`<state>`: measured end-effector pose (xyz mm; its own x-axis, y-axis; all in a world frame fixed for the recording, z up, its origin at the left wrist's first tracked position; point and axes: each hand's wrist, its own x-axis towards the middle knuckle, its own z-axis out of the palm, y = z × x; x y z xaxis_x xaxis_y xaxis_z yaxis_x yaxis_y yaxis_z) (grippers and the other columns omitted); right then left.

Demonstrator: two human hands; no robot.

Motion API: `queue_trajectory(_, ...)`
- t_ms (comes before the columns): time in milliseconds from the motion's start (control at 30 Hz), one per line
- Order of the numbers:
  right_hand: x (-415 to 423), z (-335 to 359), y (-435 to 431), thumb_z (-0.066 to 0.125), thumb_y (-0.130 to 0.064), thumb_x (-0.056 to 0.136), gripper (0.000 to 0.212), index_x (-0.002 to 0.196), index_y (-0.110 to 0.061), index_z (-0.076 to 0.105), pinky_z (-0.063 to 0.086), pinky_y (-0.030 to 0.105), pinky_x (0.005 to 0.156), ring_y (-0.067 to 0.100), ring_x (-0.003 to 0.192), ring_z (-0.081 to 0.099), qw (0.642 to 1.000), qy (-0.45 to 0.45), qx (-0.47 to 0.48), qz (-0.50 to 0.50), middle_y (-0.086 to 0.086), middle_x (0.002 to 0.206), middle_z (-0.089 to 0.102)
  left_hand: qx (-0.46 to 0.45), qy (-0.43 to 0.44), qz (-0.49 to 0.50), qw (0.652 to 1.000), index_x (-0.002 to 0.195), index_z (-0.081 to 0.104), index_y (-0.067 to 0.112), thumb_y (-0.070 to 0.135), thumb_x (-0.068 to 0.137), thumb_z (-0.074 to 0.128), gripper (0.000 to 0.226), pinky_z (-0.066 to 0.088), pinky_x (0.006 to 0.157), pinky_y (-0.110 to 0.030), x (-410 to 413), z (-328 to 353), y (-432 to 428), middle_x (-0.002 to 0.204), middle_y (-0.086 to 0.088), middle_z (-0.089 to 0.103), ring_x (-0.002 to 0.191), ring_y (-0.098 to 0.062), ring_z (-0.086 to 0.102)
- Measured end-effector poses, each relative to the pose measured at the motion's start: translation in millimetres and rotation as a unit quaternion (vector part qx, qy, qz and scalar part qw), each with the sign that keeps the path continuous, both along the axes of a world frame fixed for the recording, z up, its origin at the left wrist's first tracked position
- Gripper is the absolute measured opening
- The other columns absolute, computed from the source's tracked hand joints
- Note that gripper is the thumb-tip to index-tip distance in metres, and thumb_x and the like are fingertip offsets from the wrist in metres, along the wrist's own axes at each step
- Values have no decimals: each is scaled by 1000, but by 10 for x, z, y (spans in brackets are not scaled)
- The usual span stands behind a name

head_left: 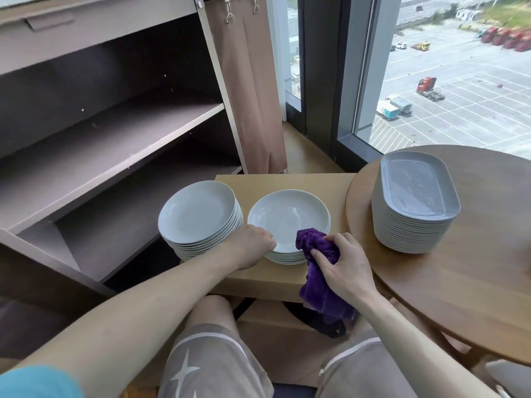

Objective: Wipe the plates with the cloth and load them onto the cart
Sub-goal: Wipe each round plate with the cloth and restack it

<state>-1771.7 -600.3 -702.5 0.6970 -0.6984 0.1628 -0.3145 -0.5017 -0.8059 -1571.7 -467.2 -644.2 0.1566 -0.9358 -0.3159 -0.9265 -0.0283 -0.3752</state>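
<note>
Two stacks of round white plates stand on a low wooden stand (287,182): a taller stack (198,214) on the left and a shorter stack of deeper plates (287,216) in the middle. My left hand (253,245) grips the near left rim of the top plate of the shorter stack. A purple cloth (316,271) is bunched in my right hand (342,265), which holds it at that plate's near right rim, the cloth's tail hanging down. The cart (115,133), with open grey shelves, stands at the left.
A stack of oblong grey-white platters (416,205) sits on a round wooden table (474,282) at the right. A brown curtain (250,90) hangs behind the stand, next to floor-length windows. My knees are below the stand.
</note>
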Motion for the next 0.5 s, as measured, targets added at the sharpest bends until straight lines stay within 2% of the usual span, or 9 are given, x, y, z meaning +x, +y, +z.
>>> queue_trajectory(100, 18, 25, -41, 73, -43, 90, 17, 100, -32, 65, 50, 37, 88, 13, 97, 56, 1000, 5, -5, 2, -18, 97, 55, 56, -8, -1, 998, 88, 57, 14, -3, 86, 55, 17, 49, 65, -38, -33, 110, -76, 89, -3, 58, 83, -27, 64)
queue_trajectory(200, 23, 31, -68, 72, -43, 90, 16, 100, -33, 65, 49, 37, 89, 13, 99, 55, 1000, 7, -5, 4, -18, 97, 55, 90, -15, -22, 996, 90, 62, 12, 2, 86, 57, 12, 52, 63, -37, -21, 139, -87, 88, -3, 61, 78, -27, 64)
queue_trajectory(300, 28, 35, -78, 72, -44, 90, 17, 101, -33, 65, 49, 37, 88, 13, 99, 55, 1000, 9, -7, 6, -18, 97, 54, 77, -34, -60, 995, 95, 63, 10, 3, 89, 51, 15, 51, 66, -38, -21, 80, -42, 87, -4, 61, 79, -27, 64)
queue_trajectory(367, 37, 39, -86, 72, -44, 90, 18, 103, -32, 65, 49, 36, 87, 13, 98, 55, 1000, 9, -12, 8, -18, 97, 53, 51, -34, -78, 995, 96, 59, 9, 2, 90, 46, 16, 44, 63, -37, -32, 29, 18, 90, -7, 62, 80, -27, 61)
queue_trajectory(433, 42, 42, -101, 72, -43, 91, 19, 104, -30, 66, 48, 35, 87, 13, 99, 54, 1000, 9, -18, 8, -17, 97, 53, 37, -55, -107, 992, 84, 59, 13, 5, 81, 56, 9, 36, 53, -32, -56, 19, 82, 78, -4, 59, 69, -22, 58)
queue_trajectory(500, 46, 45, -125, 72, -43, 91, 21, 105, -29, 66, 46, 34, 87, 14, 99, 53, 1000, 10, -23, 7, -15, 98, 54, 8, -74, -126, 989, 68, 59, 18, 10, 64, 69, 14, 33, 44, -26, -68, 18, 118, 63, 2, 54, 53, -16, 52)
